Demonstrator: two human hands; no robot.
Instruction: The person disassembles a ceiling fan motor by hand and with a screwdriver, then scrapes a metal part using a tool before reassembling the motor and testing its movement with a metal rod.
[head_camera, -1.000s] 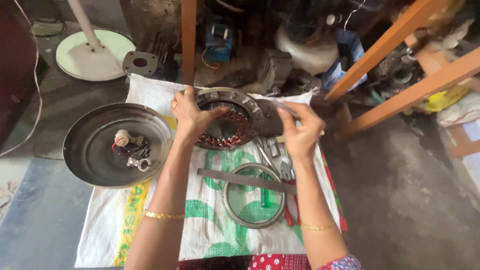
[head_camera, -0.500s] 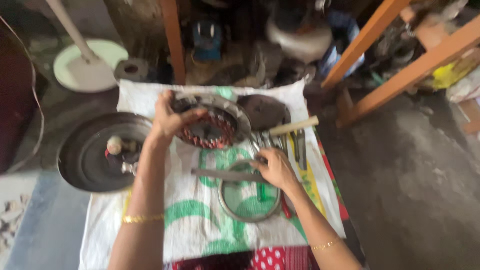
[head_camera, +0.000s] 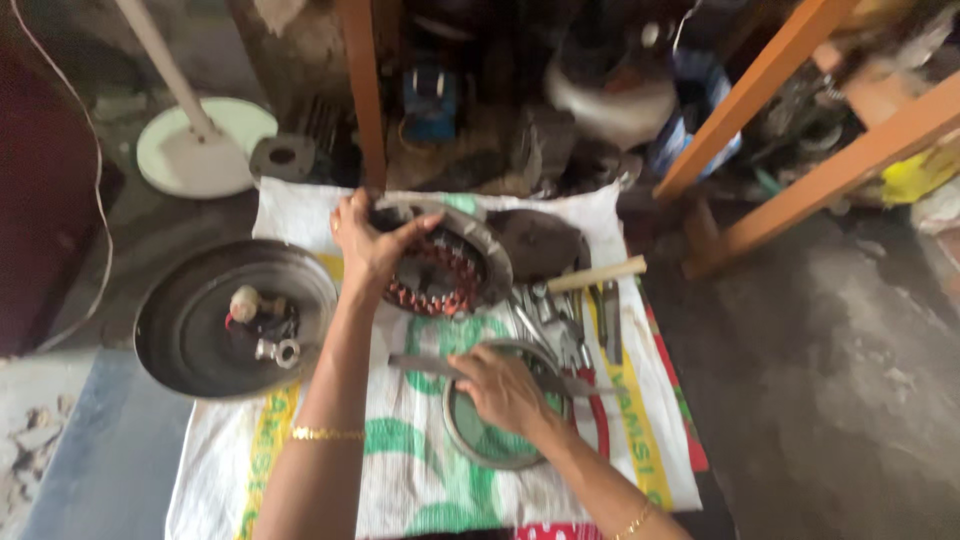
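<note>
- My left hand (head_camera: 372, 245) grips the near-left rim of the motor winding (head_camera: 440, 270), fingers curled over the edge and the thumb hooked on the top side.
- The motor winding is a round metal ring with grey casing outside and a crown of copper-red coils inside; its middle is dark and hollow.
- It sits at the far middle of the white sack (head_camera: 420, 470), tilted a little towards me on the side I hold.
- My right hand (head_camera: 500, 390) lies palm down on the flat metal strip (head_camera: 420, 365), fingers close together and pressing on it; I cannot tell whether they pinch it or only rest on it.
- The strip lies across the far edge of the metal ring (head_camera: 490, 455), a thin grey hoop flat on the sack with green print showing through its middle.
- Just right of the winding lies a dark round cover (head_camera: 540, 240), touching or nearly touching it.
- A hammer with a pale wooden handle (head_camera: 598, 275) lies among wrenches and other tools (head_camera: 570, 320) to the right of my right hand.
- To the left, half off the sack, a wide dark pan (head_camera: 190, 330) holds a few small parts (head_camera: 262, 322).
- Beyond it, a white round fan base (head_camera: 200, 150) stands on the floor.
</note>
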